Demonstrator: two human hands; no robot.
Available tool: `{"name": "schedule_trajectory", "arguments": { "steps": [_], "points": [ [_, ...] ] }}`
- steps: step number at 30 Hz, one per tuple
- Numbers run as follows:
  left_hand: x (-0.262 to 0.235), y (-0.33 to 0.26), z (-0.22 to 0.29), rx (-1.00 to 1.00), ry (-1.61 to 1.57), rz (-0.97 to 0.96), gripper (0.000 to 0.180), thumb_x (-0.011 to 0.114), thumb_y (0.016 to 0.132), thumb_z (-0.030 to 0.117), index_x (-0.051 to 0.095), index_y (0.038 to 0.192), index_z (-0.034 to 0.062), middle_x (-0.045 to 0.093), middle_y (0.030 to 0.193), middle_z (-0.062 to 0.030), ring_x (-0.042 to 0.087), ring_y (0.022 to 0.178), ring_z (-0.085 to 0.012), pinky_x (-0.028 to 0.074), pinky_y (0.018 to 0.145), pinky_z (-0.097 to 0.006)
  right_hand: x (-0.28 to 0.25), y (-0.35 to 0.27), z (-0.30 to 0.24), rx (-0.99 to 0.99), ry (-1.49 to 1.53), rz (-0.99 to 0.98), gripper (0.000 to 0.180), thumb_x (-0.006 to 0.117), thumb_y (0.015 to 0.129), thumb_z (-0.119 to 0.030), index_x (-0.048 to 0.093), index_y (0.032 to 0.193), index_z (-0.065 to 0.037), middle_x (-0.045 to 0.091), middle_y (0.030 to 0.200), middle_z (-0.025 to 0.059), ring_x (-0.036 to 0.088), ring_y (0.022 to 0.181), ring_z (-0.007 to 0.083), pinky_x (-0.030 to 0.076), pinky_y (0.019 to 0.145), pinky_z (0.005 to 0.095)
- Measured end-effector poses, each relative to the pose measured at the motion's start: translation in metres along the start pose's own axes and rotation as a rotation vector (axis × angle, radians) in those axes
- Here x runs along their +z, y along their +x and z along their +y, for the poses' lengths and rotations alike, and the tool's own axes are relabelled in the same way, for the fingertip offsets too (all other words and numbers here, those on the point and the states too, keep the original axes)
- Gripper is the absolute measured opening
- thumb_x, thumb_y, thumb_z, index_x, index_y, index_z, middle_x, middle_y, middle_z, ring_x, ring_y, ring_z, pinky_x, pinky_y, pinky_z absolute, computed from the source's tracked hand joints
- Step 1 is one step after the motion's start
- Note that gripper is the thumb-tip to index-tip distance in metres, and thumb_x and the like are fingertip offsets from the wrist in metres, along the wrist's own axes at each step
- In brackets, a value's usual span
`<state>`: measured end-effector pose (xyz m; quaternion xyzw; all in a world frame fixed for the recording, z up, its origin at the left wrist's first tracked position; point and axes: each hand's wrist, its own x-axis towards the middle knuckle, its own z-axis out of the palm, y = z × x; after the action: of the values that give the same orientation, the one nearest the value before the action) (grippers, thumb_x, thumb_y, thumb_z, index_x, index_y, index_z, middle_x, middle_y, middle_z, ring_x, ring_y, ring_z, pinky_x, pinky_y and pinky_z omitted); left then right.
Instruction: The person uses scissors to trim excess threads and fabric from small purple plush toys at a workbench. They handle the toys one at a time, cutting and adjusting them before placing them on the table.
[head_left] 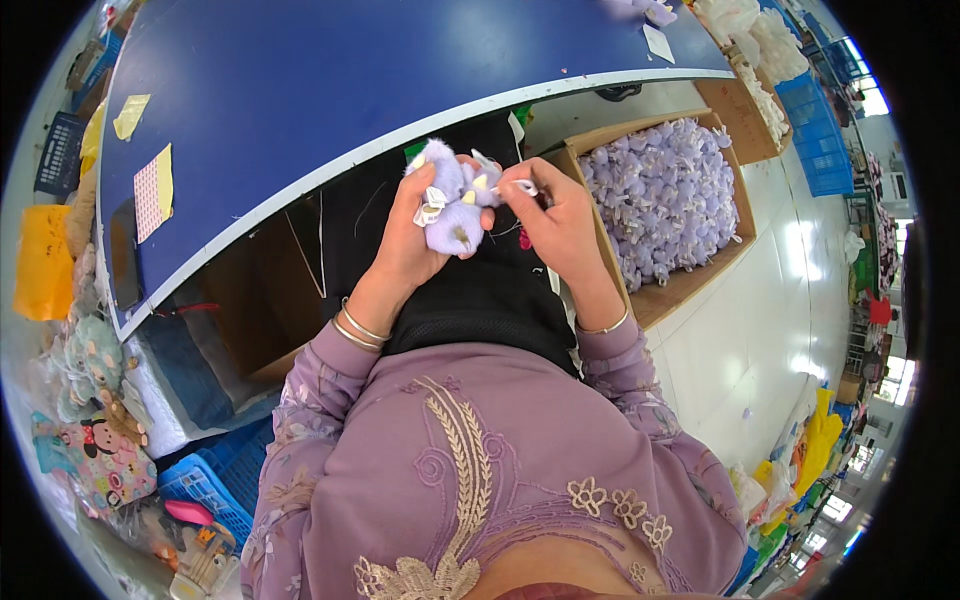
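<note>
A small purple plush toy [452, 205] with pale horns and a white tag is held over my lap, just below the edge of the blue table [330, 90]. My left hand [410, 235] wraps around its left side and underside. Fingertips of my right hand [555, 215] pinch a small white piece at the toy's upper right. Both wrists wear thin bangles. A black cloth [470, 300] lies across my lap under the hands.
A cardboard box [690, 285] filled with several purple plush toys [665, 195] stands on the floor to my right. Yellow papers [152, 190] lie on the table's left part. Blue crates [215, 480] and soft toys [95, 365] sit at lower left. More boxes [740, 110] and a blue crate [815, 135] stand at upper right.
</note>
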<state>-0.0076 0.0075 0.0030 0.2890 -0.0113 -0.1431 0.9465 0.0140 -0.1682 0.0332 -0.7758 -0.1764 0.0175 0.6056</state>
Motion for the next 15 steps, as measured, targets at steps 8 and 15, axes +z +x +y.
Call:
{"name": "schedule_trajectory", "arguments": {
  "steps": [8, 15],
  "points": [
    [-0.01, -0.006, -0.004, -0.012, 0.256, 0.078, 0.046, 0.054, 0.089, 0.042, 0.056, 0.116, 0.004, 0.057, 0.114, -0.016, 0.063, 0.07, -0.0232, 0.046, 0.054, -0.03, -0.021, 0.006, 0.018, 0.35, 0.258, 0.141, 0.019, 0.062, 0.094, -0.018, 0.062, 0.089, 0.0, 0.058, 0.069, -0.0022, 0.05, 0.062, 0.0045, 0.04, 0.057, 0.0224],
    [-0.012, -0.012, -0.004, -0.061, 0.305, -0.062, 0.054, 0.056, 0.088, 0.044, 0.053, 0.12, 0.0014, 0.061, 0.104, -0.0154, 0.066, 0.076, -0.023, 0.051, 0.062, -0.03, -0.021, 0.004, 0.015, 0.288, 0.142, 0.147, 0.016, 0.06, 0.094, -0.017, 0.058, 0.086, -0.003, 0.057, 0.066, -0.0019, 0.044, 0.051, 0.002, 0.033, 0.044, 0.0209]
  ]
}}
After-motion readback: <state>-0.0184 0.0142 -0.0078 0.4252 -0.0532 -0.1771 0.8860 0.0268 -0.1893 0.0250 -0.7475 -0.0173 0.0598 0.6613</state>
